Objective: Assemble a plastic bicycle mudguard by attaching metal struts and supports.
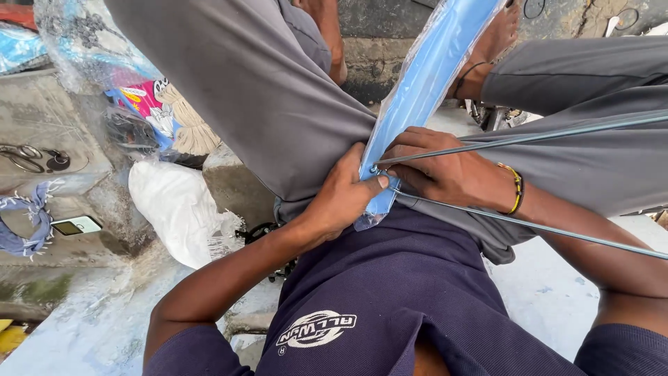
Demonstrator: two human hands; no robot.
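Observation:
A long blue curved piece wrapped in clear plastic runs from my lap up to the top of the view, lying between my grey-trousered legs. My left hand pinches its lower end with the thumb pressed on the plastic. My right hand grips the same end from the right, where two thin metal rods meet it. The rods fan out toward the right edge. A yellow and black band sits on my right wrist.
A white bag lies on the concrete at the left, beside a clear plastic bundle of colourful items. Scissors and a phone rest on the ledge at far left. My bare feet press against the far step.

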